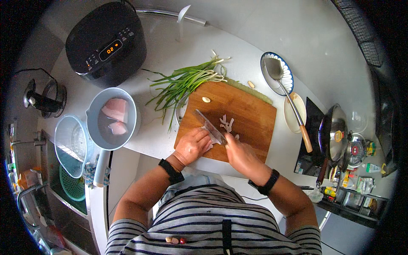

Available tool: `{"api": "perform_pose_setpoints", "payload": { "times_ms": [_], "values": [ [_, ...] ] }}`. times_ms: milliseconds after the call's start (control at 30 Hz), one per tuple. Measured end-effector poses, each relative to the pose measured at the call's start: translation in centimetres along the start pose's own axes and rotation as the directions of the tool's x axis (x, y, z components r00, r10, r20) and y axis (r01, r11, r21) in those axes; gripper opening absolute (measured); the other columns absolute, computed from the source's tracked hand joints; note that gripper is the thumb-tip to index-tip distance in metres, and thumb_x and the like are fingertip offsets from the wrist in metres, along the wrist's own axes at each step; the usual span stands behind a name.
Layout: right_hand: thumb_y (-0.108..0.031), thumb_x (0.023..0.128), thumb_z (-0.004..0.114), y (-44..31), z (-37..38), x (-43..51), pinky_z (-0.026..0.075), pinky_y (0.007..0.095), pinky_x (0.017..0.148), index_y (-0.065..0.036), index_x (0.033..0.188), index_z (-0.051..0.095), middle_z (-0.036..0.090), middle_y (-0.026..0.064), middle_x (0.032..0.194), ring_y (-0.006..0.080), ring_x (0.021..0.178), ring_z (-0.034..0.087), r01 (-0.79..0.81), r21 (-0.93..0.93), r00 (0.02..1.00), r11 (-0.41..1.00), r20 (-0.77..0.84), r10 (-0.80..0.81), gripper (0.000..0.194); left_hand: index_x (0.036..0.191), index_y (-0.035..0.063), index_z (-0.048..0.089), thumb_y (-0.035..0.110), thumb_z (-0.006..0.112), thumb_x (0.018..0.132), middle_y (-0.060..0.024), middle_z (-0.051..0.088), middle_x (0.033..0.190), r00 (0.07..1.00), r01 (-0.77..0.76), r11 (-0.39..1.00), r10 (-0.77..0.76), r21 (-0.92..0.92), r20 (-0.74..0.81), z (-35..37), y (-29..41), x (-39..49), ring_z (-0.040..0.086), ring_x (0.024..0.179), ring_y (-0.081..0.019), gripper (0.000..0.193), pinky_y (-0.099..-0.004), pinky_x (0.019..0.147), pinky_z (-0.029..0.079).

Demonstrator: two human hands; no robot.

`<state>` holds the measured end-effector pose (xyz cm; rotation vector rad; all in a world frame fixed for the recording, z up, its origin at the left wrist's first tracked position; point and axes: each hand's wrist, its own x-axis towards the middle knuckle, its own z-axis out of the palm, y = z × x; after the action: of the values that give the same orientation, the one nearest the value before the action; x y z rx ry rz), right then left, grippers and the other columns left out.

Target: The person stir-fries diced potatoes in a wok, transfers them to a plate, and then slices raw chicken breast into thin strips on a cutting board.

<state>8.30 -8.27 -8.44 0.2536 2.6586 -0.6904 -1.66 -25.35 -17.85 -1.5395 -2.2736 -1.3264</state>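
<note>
On a wooden cutting board [251, 105], my left hand [193, 145] presses a pale piece of meat [214, 136] with its fingers curled. My right hand [240, 155] grips the handle of a kitchen knife [208, 122], whose blade lies along the meat beside my left fingertips. Thin cut strips of meat [227, 122] lie to the right of the blade. A peeled garlic clove [206, 99] rests near the board's upper left. Fingers cover part of the meat and most of the knife handle.
Green stalks [188, 76] lie behind the board. To the left stand a saucepan [136, 119] holding meat chunks in liquid, a black cooker [105, 41] and a sink with a green colander [71, 185]. A ladle [291, 98], plates and a lidded wok [336, 134] are at right.
</note>
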Motion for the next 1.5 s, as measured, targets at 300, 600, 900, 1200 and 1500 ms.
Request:
{"api": "perform_pose_setpoints", "payload": {
  "times_ms": [300, 600, 900, 1200, 1500],
  "values": [
    [-0.011, 0.091, 0.051, -0.6, 0.5, -1.7, 0.045, 0.0548, 0.059, 0.001, 0.124, 0.041, 0.062, 0.0268, 0.079, 0.0463, 0.068, 0.060, 0.029, -0.014, 0.993, 0.999, -0.118, -0.030, 0.036, 0.090, 0.0028, 0.066, 0.011, 0.070, 0.078, -0.0129, 0.063, 0.100, 0.999, -0.002, 1.000, 0.003, -0.014, 0.043, 0.6, 0.0, -0.3, 0.060, 0.096, -0.0323, 0.015, -0.0404, 0.085, 0.051],
    [-0.010, 0.090, 0.053, 1.2, 0.3, -3.7, 0.046, 0.0548, 0.066, -0.001, 0.127, 0.040, 0.062, 0.0278, 0.085, 0.0460, 0.079, 0.061, -0.066, 0.031, 0.990, 0.997, -0.123, 0.069, 0.040, 0.095, 0.0026, 0.064, 0.017, 0.070, 0.079, -0.0134, 0.060, 0.105, 1.000, -0.005, 0.999, 0.004, 0.050, 0.028, 0.4, 0.5, -0.6, 0.056, 0.102, -0.0324, 0.023, -0.0391, 0.088, 0.049],
    [-0.010, 0.091, 0.046, -0.7, -1.4, -3.4, 0.046, 0.0551, 0.063, 0.000, 0.127, 0.041, 0.063, 0.0274, 0.082, 0.0453, 0.073, 0.062, -0.093, -0.008, 0.995, 0.996, 0.020, 0.093, 0.037, 0.096, 0.0021, 0.065, 0.011, 0.070, 0.078, -0.0139, 0.062, 0.106, 0.999, -0.021, 0.999, 0.019, 0.041, 0.034, 0.6, 0.2, -0.8, 0.059, 0.098, -0.0323, 0.020, -0.0380, 0.083, 0.051],
    [-0.010, 0.090, 0.052, 0.0, 0.1, -0.5, 0.045, 0.0551, 0.062, -0.002, 0.125, 0.040, 0.061, 0.0291, 0.083, 0.0469, 0.076, 0.060, -0.093, 0.057, 0.992, 0.994, -0.084, 0.098, 0.037, 0.095, 0.0025, 0.066, 0.011, 0.069, 0.079, -0.0133, 0.062, 0.105, 0.999, -0.017, 1.000, 0.017, 0.008, 0.032, 0.6, 0.2, -0.6, 0.059, 0.101, -0.0328, 0.018, -0.0391, 0.089, 0.050],
    [-0.007, 0.090, 0.046, -0.4, -0.5, -3.9, 0.050, 0.0531, 0.068, -0.004, 0.127, 0.042, 0.062, 0.0254, 0.101, 0.0443, 0.081, 0.062, -0.060, -0.195, 0.997, 0.979, 0.029, 0.067, 0.037, 0.094, 0.0034, 0.066, 0.011, 0.068, 0.078, -0.0126, 0.062, 0.105, 1.000, -0.022, 0.999, 0.021, 0.046, 0.023, 0.4, 0.2, -0.3, 0.060, 0.091, -0.0300, 0.018, -0.0379, 0.079, 0.051]
  ]
}}
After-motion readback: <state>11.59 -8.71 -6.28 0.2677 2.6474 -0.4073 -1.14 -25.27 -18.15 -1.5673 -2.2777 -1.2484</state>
